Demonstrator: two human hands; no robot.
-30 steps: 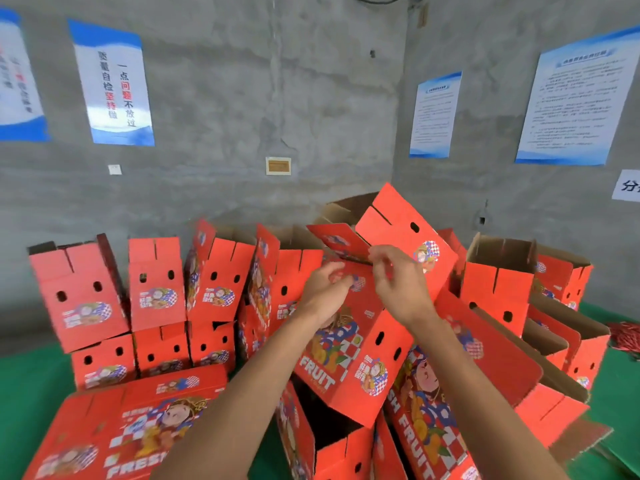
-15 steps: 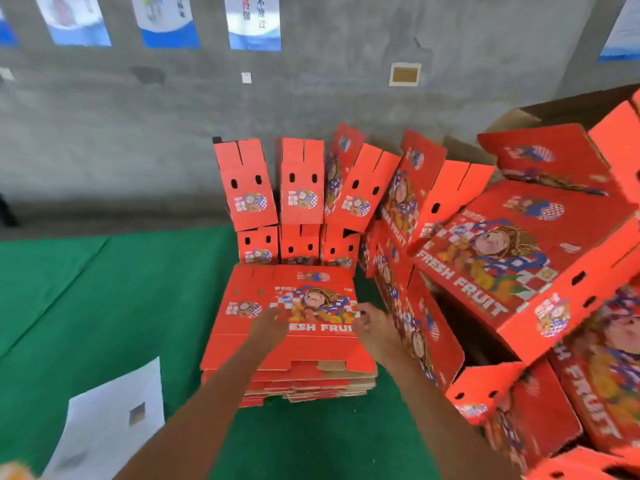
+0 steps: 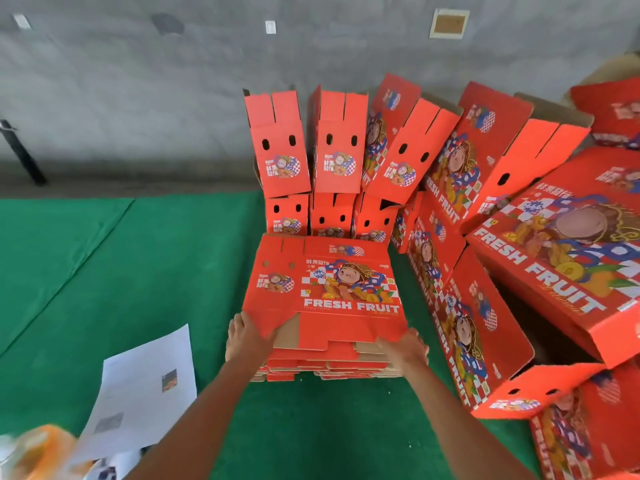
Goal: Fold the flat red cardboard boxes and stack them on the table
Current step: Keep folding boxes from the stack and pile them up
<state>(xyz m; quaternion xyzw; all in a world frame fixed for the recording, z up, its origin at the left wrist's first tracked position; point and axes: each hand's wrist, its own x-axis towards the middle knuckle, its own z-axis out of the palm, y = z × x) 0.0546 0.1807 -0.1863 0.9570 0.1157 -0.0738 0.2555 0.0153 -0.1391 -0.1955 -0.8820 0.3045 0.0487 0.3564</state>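
Both hands, left hand (image 3: 246, 341) and right hand (image 3: 403, 349), gripped the top flat box (image 3: 322, 285); fingers risked dragging lower sheets off the stack (image 3: 325, 367).

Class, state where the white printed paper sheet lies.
The white printed paper sheet lies on the green mat, lower left, left of the left hand.

We see the left hand (image 3: 246, 341) and the right hand (image 3: 405, 349) gripping the near corners of the top flat box (image 3: 322, 289) on the flat stack (image 3: 325, 367). Folded boxes (image 3: 336, 147) stand behind this stack, and white paper (image 3: 142, 393) lies left of it.
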